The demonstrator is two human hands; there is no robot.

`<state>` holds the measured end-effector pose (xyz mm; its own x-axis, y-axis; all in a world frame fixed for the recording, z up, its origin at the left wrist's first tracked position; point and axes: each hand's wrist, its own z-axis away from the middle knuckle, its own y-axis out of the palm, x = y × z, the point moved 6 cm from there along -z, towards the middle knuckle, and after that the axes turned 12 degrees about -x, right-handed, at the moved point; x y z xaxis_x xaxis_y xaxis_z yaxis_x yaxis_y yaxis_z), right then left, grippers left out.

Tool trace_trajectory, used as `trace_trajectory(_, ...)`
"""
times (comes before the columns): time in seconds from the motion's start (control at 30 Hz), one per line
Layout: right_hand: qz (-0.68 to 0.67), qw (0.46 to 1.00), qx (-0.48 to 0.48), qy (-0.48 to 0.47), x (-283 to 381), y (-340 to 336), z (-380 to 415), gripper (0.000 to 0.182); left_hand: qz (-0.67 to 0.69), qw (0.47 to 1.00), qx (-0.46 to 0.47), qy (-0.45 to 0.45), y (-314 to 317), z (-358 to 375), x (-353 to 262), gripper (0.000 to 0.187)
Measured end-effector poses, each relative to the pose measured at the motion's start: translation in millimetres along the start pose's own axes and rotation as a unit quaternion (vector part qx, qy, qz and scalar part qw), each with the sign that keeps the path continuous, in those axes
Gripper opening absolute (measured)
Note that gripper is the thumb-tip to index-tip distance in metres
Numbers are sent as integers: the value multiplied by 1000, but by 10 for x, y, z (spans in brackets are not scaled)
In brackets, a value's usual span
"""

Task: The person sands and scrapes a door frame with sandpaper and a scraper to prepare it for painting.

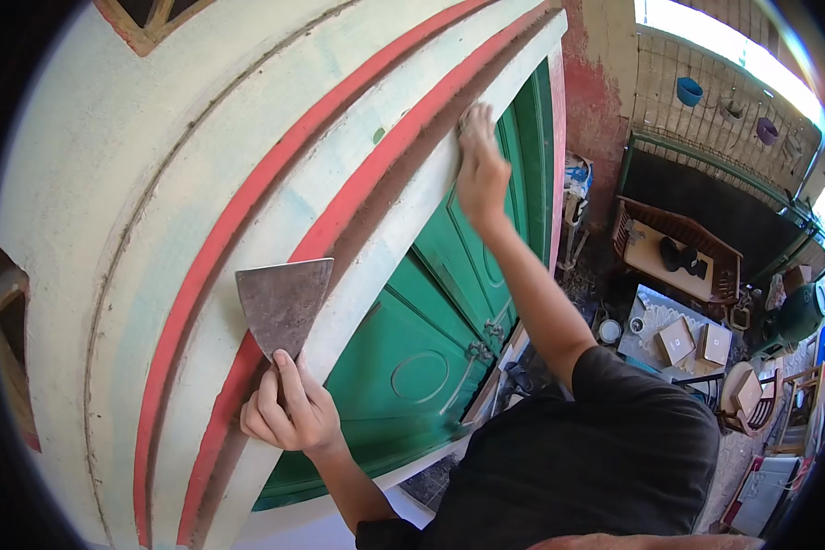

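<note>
My left hand (pixel 289 408) grips a putty knife (pixel 286 302) by its lower end, the wide, stained metal blade pointing up. The blade is in front of the red-and-cream arch moulding (pixel 339 220). Higher up and to the right, my right hand (pixel 482 170) presses its fingers together against the white inner edge of the arch. A greyish patch shows at its fingertips, somewhat blurred; I cannot make out what it is. Below the arch stands a green panelled double door (pixel 422 357), closed.
Dust lies along the moulding grooves. To the right below are a wooden bench (pixel 678 252) with dark items on it, a low table (pixel 651 344) with boxes, a chair (pixel 752 399) and a white bucket (pixel 610 331). Pots, including a blue one (pixel 689 91), hang on the fence.
</note>
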<state>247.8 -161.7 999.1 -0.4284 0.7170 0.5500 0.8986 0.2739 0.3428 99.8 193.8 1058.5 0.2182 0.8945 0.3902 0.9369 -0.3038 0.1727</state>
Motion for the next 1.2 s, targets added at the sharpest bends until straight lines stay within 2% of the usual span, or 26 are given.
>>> trace_trajectory(0.07,3,1000,-10,25,-40,28,-81,43,-3,1000,6,2,1,18,7,27)
trace_trajectory(0.17,-3,1000,-13,-7,171,-76,302,41,-10,1000,5,-1,3,16,0,26)
trace_trajectory(0.23,-5,999,-3,-46,418,-158,652,40,-10,1000,9,-3,-11,17,-3,26)
trace_trajectory(0.27,-5,999,-4,-46,382,-167,640,40,-11,1000,10,-3,-3,9,1,26)
trace_trajectory(0.33,-3,989,41,-140,336,-236,604,39,-11,1000,11,-5,-3,42,9,26)
trace_trajectory(0.37,-1,989,38,-142,217,-244,478,39,-14,1000,10,-7,3,51,23,27)
trace_trajectory(0.43,72,994,-43,-67,-165,-205,78,39,-12,1000,9,-8,1,47,33,27)
trace_trajectory(0.47,70,994,-46,-70,-221,-151,-55,39,-12,1000,14,-9,3,51,28,27)
trace_trajectory(0.53,30,999,-22,20,-321,-79,-237,40,-17,1000,11,-10,1,57,19,26)
trace_trajectory(0.57,35,999,-26,-20,-187,-26,-97,37,-21,1000,11,-10,5,61,21,26)
trace_trajectory(0.67,28,998,-29,-41,243,-157,474,38,-17,1000,5,-5,-1,17,3,22)
trace_trajectory(0.73,-5,996,30,-88,431,-232,761,39,-21,1000,5,-8,2,44,15,22)
trace_trajectory(0.83,14,992,3,-128,116,-185,465,40,-19,1000,2,-12,-4,54,29,21)
trace_trajectory(0.9,37,994,-14,-106,-146,-77,121,40,-19,1000,7,-3,-11,15,11,23)
trace_trajectory(0.97,39,999,-33,19,-392,-2,-54,42,-19,1000,8,-4,-24,7,1,23)
trace_trajectory(1.0,33,998,-40,29,-251,-22,30,42,-18,1000,9,-6,-9,-1,0,23)
trace_trajectory(1.07,6,999,-14,-47,144,-133,434,41,-19,1000,5,-9,-13,4,0,23)
trace_trajectory(1.1,4,999,-16,-49,208,-209,557,41,-18,1000,9,-12,-11,12,-2,23)
trace_trajectory(1.17,-47,992,50,-107,339,-246,760,42,-19,1000,8,-13,-5,23,2,23)
trace_trajectory(1.2,-35,989,30,-142,230,-226,668,43,-17,1000,8,-15,-5,28,11,23)
